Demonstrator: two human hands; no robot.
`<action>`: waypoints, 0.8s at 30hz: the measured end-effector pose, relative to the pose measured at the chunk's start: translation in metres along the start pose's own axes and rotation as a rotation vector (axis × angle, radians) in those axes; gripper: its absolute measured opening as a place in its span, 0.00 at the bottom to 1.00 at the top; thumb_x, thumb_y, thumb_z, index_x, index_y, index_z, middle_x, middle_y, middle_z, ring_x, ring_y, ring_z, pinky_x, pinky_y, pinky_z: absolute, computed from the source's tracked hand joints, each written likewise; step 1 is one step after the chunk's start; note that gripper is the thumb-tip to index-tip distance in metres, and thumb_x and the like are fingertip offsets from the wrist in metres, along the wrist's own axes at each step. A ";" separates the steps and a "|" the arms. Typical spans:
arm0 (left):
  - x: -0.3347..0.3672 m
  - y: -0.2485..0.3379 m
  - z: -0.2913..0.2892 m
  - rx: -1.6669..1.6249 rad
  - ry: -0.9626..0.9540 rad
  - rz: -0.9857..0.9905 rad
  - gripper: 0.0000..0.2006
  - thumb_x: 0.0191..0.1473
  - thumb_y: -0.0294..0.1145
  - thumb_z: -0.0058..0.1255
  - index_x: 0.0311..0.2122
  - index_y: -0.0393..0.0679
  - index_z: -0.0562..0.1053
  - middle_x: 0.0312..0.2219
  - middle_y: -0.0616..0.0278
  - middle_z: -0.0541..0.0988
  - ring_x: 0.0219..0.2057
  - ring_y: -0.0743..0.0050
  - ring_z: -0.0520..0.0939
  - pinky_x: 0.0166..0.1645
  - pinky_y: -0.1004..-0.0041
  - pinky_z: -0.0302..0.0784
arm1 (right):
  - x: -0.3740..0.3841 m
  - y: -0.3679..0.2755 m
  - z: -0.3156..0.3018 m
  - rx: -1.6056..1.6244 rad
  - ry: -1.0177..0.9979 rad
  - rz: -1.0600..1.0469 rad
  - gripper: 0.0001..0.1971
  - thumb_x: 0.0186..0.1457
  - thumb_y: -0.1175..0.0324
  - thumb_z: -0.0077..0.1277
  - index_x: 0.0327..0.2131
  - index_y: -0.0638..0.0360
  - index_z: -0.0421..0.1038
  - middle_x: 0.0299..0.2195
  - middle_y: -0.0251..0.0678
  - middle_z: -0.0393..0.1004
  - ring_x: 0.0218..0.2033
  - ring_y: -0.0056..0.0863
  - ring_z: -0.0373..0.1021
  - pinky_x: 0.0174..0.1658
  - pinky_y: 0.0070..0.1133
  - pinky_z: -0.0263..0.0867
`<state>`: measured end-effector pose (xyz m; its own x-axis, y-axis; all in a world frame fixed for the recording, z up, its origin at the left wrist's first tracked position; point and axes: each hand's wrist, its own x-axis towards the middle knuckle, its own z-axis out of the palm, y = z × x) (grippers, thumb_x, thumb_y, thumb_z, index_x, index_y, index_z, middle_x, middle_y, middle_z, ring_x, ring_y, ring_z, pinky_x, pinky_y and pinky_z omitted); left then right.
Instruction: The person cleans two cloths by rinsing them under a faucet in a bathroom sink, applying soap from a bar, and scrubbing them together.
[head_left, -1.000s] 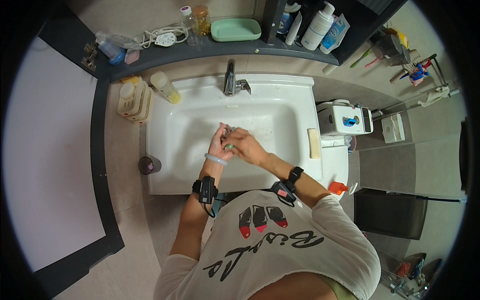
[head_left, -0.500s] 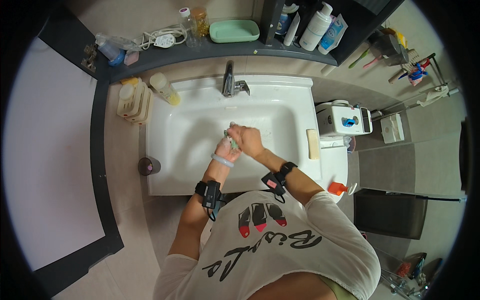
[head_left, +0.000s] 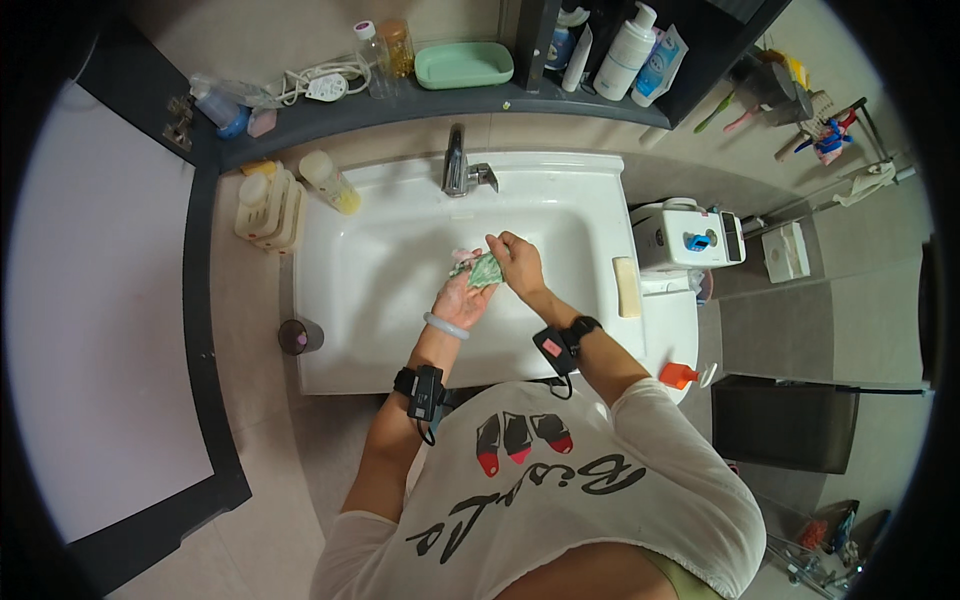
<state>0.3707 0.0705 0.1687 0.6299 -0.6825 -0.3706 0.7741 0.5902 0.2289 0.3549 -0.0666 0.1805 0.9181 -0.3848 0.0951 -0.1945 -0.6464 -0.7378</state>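
A small green-and-white patterned cloth (head_left: 487, 270) is stretched between my two hands over the white sink basin. My left hand (head_left: 462, 299) is palm up beneath it, with the cloth lying across its fingers; these are partly hidden by the fabric. Pale pinkish material, perhaps fingertips or suds, shows at the cloth's far left end. My right hand (head_left: 518, 264) pinches the cloth's right edge, its fingers curled together. Both hands are inside the sink (head_left: 380, 365), below and slightly right of the chrome faucet (head_left: 456, 165).
A yellow-tinted bottle (head_left: 330, 182) lies tilted at the sink's far left corner, beside a cream caddy (head_left: 270, 208). A dark cup (head_left: 300, 337) stands at the left rim. On the right rim rests a cream bar (head_left: 626, 287). Bottles and a green dish (head_left: 464, 65) line the shelf.
My hands were pressed together over the bunched cloth. My right hand has moved up and right, and the cloth is now spread out between them.
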 end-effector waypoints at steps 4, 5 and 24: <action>0.006 0.004 0.000 -0.088 0.007 0.110 0.07 0.55 0.38 0.39 0.33 0.48 0.67 0.34 0.67 0.72 0.40 0.69 0.72 0.49 0.70 0.66 | -0.016 0.013 0.014 0.505 -0.048 0.116 0.16 0.50 0.59 0.48 0.35 0.64 0.63 0.29 0.44 0.67 0.30 0.30 0.66 0.34 0.25 0.62; 0.006 0.007 -0.001 -0.086 0.007 0.106 0.07 0.55 0.38 0.39 0.33 0.48 0.67 0.34 0.67 0.72 0.40 0.69 0.72 0.49 0.70 0.66 | -0.020 0.020 0.021 0.572 -0.007 -0.041 0.21 0.49 0.60 0.50 0.42 0.65 0.60 0.36 0.45 0.65 0.36 0.29 0.64 0.40 0.23 0.61; -0.007 0.034 0.017 -0.032 -0.203 -0.202 0.15 0.55 0.41 0.36 0.43 0.43 0.66 0.40 0.65 0.71 0.44 0.69 0.70 0.52 0.67 0.62 | -0.008 -0.020 -0.028 0.220 -0.415 -0.380 0.28 0.46 0.57 0.49 0.49 0.62 0.59 0.50 0.50 0.59 0.54 0.48 0.52 0.55 0.30 0.49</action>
<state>0.3940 0.0878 0.1941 0.4649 -0.8584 -0.2170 0.8851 0.4442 0.1389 0.3422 -0.0693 0.2128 0.9760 0.1641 0.1428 0.2086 -0.5196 -0.8286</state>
